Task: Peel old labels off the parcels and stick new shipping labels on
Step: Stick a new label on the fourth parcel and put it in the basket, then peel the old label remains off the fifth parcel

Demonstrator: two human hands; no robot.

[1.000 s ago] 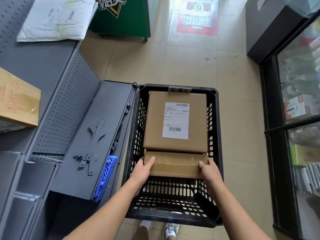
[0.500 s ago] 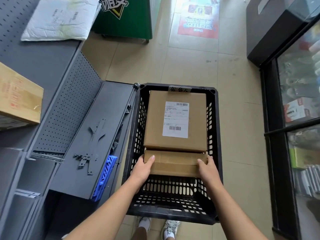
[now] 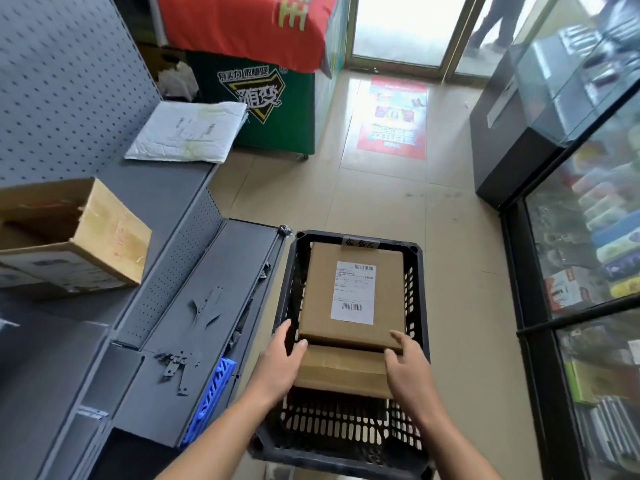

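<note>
Upper parcel (image 3: pixel 318 296) lies on top of the lower parcel (image 3: pixel 343 372) inside a black crate (image 3: pixel 332 431) that stands on the tiled floor (image 3: pixel 381 202). Bare tiles run from the crate's far edge towards the doorway, and a narrower strip of them lies between its right edge and the glass cabinet (image 3: pixel 588 237). Grey shelving (image 3: pixel 166 202) sits just beside the crate's left edge, so there is hardly any room on that side.

The upper parcel reaches the crate's far edge, with only thin gaps to the left and right walls. The lower parcel sticks out from under its near edge. Between that parcel and the crate's near wall, some of the slotted bottom is uncovered.

The left hand (image 3: pixel 282 362) rests against the lower parcel's left end, and the right hand (image 3: pixel 407 365) against its right end. Both hands are spread, with fairly straight fingers reaching to the upper parcel's near corners, and neither is curled round anything.

A white label (image 3: pixel 353 292) is stuck on the right half of the upper parcel's top, clear of every edge.
</note>
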